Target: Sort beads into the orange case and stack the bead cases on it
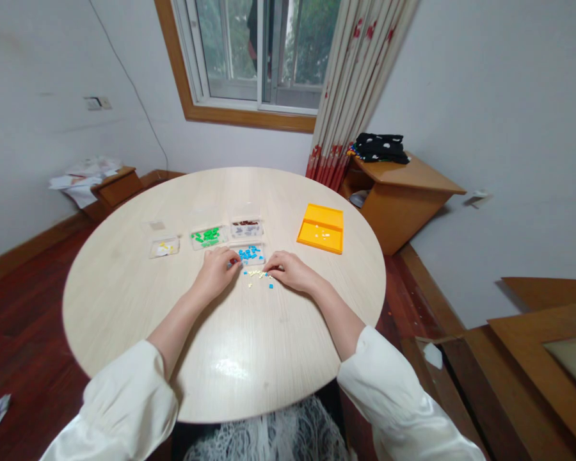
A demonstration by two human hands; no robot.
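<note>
The left hand [217,269] rests on the table [125,301] with its fingers curled together over something small and dark red at the fingertips; whether it is truly pinched is too small to tell. The right hand [290,269] lies flat-ish, fingers drawn together, tips touching the edge of a scatter of tiny loose pieces [258,276], pale yellow and blue, lying between the two hands. Such pieces look light, hard and smooth, likely to skid or flick away under pressure, so a fingertip pinch from the sides seems the sound hold. Just beyond the hands sits a clear tray of blue pieces [251,254], then trays of green pieces [208,237], dark pieces [246,228] and yellow pieces [164,246]. Farther right lies an open orange box [321,228].
</note>
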